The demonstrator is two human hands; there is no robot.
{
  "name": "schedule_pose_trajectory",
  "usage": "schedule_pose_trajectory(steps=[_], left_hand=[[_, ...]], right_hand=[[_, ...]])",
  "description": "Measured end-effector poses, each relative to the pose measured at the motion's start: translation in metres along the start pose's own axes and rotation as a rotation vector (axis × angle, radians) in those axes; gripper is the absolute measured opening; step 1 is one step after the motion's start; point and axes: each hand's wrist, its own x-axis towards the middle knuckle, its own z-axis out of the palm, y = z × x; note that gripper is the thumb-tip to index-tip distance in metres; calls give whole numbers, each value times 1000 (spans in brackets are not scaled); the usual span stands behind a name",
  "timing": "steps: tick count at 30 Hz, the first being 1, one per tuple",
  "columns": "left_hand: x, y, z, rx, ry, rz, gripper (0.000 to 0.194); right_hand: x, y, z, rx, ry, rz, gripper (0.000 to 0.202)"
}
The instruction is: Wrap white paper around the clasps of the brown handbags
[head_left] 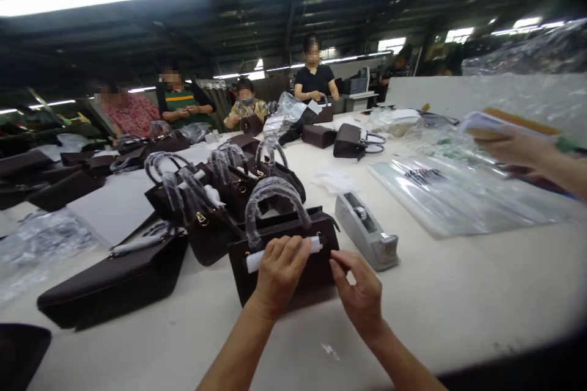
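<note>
A dark brown handbag (pixel 316 278) stands upright on the table in front of me, its arched handle (pixel 275 190) wrapped in clear plastic. Across the bag's upper front lies a white wrapped strip (pixel 315 245). My left hand (pixel 280 272) is closed over the strip's middle and presses it to the bag, covering part of it. At the bag's right edge, my right hand (pixel 360 293) has thumb and forefinger pinched together; whatever they hold is too small to make out. Just beyond that hand sits a grey tape dispenser (pixel 367 232).
Several more brown handbags (pixel 211 235) crowd the left and centre of the white table (pixel 458 293). Clear plastic bags (pixel 458 195) lie flat at right, where another person's hand (pixel 518 146) holds a stack of flat items. Several people work across the table.
</note>
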Motion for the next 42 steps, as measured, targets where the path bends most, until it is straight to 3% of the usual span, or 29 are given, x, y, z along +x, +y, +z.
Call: schedule_pose_trajectory(steps=[3, 5, 8, 11, 16, 22, 27, 33, 35, 38, 40, 42], left_hand=[[5, -9, 3, -3, -1, 0, 28], [8, -12, 3, -11, -15, 11, 29], [13, -14, 3, -25, -44, 25, 32], [16, -16, 2, -59, -65, 31, 32], [17, -16, 2, -97, -59, -4, 30], [16, -17, 3, -137, -65, -23, 33], [15, -17, 4, -155, -84, -59, 31], [21, -6, -8, -183, -185, -123, 30], [25, -2, -12, -172, -236, -170, 31], [32, 4, -12, -85, -265, -182, 32], [35, 8, -10, -13, -266, -167, 34], [37, 12, -7, 37, -239, -136, 31]], right_hand=[[-2, -3, 9, 324, -93, 500, 26], [3, -5, 18, 546, -96, 720, 35], [12, -9, 31, 727, -42, 853, 39], [16, -15, 40, 780, 29, 887, 36], [17, -22, 47, 780, 74, 863, 27], [17, -18, 50, 687, 61, 712, 20], [16, -16, 52, 776, 64, 741, 23], [12, -18, 45, 517, -8, 630, 17], [11, -16, 38, 409, -56, 539, 14], [16, -7, 19, 152, -40, 278, 11], [25, 2, 4, -12, 16, 92, 21], [36, 13, -7, -60, -35, -10, 39]])
